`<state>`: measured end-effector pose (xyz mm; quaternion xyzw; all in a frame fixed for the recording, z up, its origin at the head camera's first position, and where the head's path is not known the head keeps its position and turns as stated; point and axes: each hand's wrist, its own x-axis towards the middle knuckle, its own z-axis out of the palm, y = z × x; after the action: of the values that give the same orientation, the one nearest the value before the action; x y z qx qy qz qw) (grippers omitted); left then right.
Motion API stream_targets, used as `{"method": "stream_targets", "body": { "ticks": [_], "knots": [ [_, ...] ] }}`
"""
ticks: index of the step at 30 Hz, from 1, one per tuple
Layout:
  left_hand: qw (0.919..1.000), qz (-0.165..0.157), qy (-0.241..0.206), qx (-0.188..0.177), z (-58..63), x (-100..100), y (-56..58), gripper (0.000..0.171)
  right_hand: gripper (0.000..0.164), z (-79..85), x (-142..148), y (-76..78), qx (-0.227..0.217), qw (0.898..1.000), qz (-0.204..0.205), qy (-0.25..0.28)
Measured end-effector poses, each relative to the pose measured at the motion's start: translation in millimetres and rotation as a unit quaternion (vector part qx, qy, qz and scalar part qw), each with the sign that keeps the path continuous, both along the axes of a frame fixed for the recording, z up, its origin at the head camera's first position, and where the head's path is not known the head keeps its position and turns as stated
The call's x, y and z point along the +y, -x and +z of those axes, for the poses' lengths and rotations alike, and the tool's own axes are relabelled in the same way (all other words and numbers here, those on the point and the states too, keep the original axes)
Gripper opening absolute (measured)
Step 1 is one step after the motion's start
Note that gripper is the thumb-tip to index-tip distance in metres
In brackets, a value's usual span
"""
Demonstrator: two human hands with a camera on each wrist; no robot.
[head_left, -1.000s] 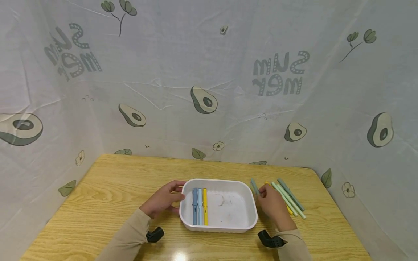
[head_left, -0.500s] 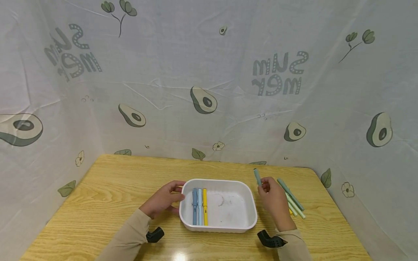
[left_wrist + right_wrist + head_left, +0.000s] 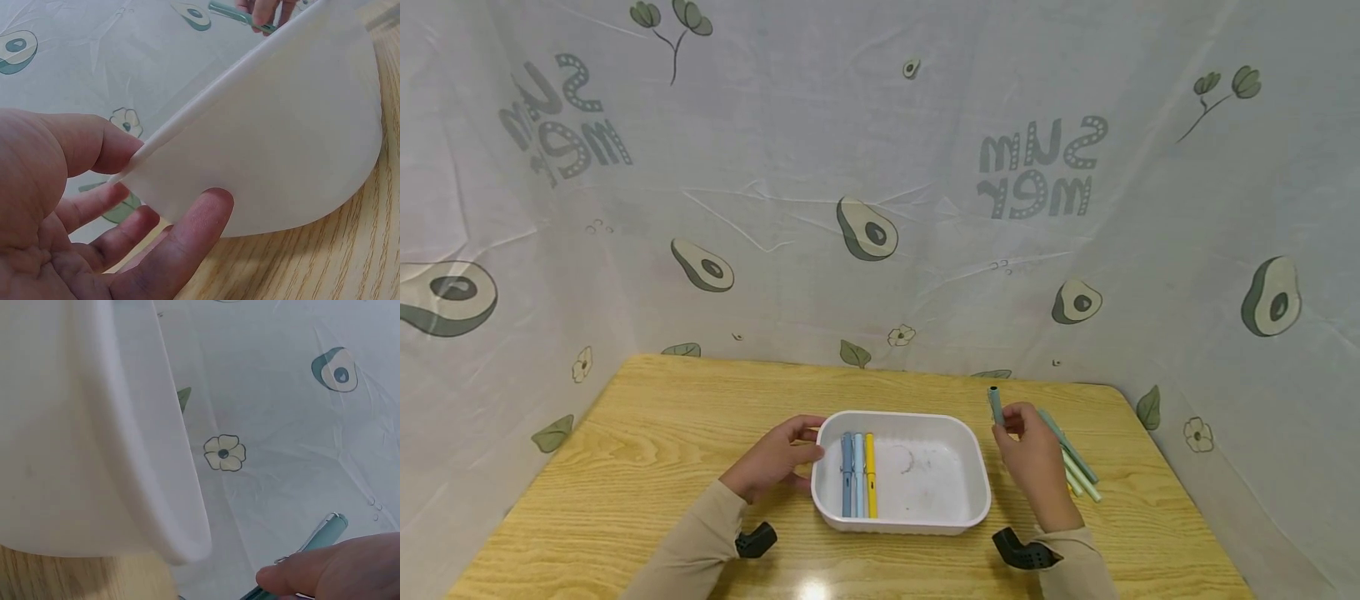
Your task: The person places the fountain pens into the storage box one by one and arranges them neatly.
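Observation:
A white plastic tray (image 3: 925, 523) sits on the wooden table, with a dark blue pen (image 3: 847, 475), a light blue pen (image 3: 859, 475) and a yellow pen (image 3: 871, 475) side by side in its left part. At its left end my left hand (image 3: 778, 458) holds the rim; in the left wrist view, curled fingers (image 3: 103, 147) meet the edge. Beyond the tray's right side, my right hand (image 3: 1033, 458) pinches a grey-green pen (image 3: 996, 405) between thumb and fingers, its clip end up. The pen's lower part is hidden by the hand.
Right of my right hand lie another grey-green pen (image 3: 1071, 450), pale green pens (image 3: 1084, 479) and a mostly hidden yellow pen (image 3: 1069, 488). A patterned white curtain (image 3: 775, 275) hangs behind the wooden table (image 3: 685, 400).
My right hand has raised the grey-green pen off the table and turned it more upright. The left hand and the tray have stayed in place.

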<state>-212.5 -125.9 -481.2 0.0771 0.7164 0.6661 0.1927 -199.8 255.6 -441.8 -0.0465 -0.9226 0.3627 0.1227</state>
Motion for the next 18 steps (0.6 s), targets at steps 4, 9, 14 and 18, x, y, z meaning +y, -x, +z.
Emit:
{"method": "stream_targets", "body": {
  "ticks": [4,9,14,18],
  "knots": [
    [1.0,0.0,-0.002,-0.002,-0.3,-0.1,0.7,0.051,0.029,3.4,-1.8,-1.0,-0.003,1.0,-0.001,0.009],
    [1.0,0.0,-0.004,0.0,-0.2,-0.4,0.4,0.052,0.037,4.3,-2.0,0.7,0.018,1.0,0.001,0.02],
    [1.0,-0.001,-0.005,-0.001,-0.7,-0.7,0.8,0.052,0.042,5.2,-1.9,1.1,0.052,0.998,0.007,0.036],
    [1.0,-0.002,-0.006,-0.002,-1.1,-0.8,1.3,0.052,0.047,7.6,-3.0,0.6,0.063,0.997,0.018,0.048]
  ]
}}
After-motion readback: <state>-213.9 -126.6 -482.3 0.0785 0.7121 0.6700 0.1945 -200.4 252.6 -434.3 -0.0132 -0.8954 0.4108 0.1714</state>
